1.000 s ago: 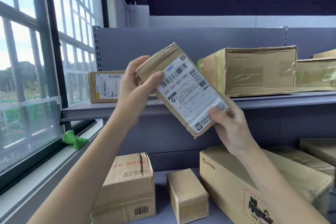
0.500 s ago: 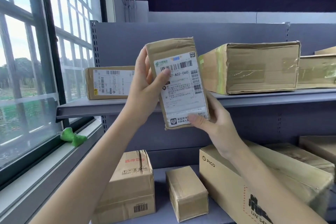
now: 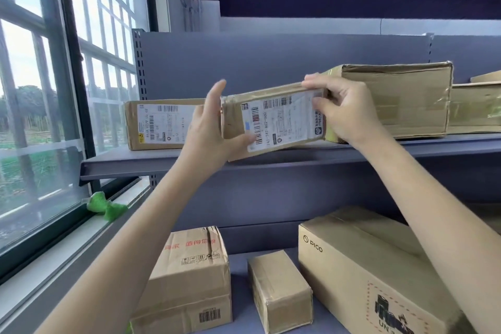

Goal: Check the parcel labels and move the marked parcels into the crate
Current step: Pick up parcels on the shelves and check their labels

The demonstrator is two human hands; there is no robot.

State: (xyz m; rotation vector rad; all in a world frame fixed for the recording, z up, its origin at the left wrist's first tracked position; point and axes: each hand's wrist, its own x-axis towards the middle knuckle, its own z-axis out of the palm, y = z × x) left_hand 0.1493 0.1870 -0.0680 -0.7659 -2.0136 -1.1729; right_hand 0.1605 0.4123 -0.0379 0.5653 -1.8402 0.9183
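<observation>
Over the upper shelf [image 3: 189,164], both hands hold one small labelled parcel [image 3: 273,122], long side roughly level, label facing the camera, bottom edge just above the shelf lip.

Left hand [image 3: 208,130]: thumb under the lower left corner, fingers extended up along the left end, fairly open, more a brace than a clamp. Right hand [image 3: 344,108]: fingers curled over the top right edge, thumb on the label face, closed on the parcel. Most of the hold looks to be on the right.

Risks, as I judge them:
- Left-hand support is loose; if the right lets go first, the parcel may tip off the shelf lip onto the cartons below (red-print carton [image 3: 189,279], small taped box [image 3: 279,290], PICO carton [image 3: 374,274]).
- Pushing it back could nudge the flat labelled box [image 3: 160,125] on the left or the large taped carton [image 3: 393,100] behind the right hand; the gap between them is tight.
- No crate in view. If this parcel is a marked one, shelving it would be the wrong call. Can't tell from the label whether it is marked.

Versus half a second ago: parcel was upright and held higher, label readable; now turned on its side and lowered to shelf level. Right hand has shifted from the bottom edge to the top right.
</observation>
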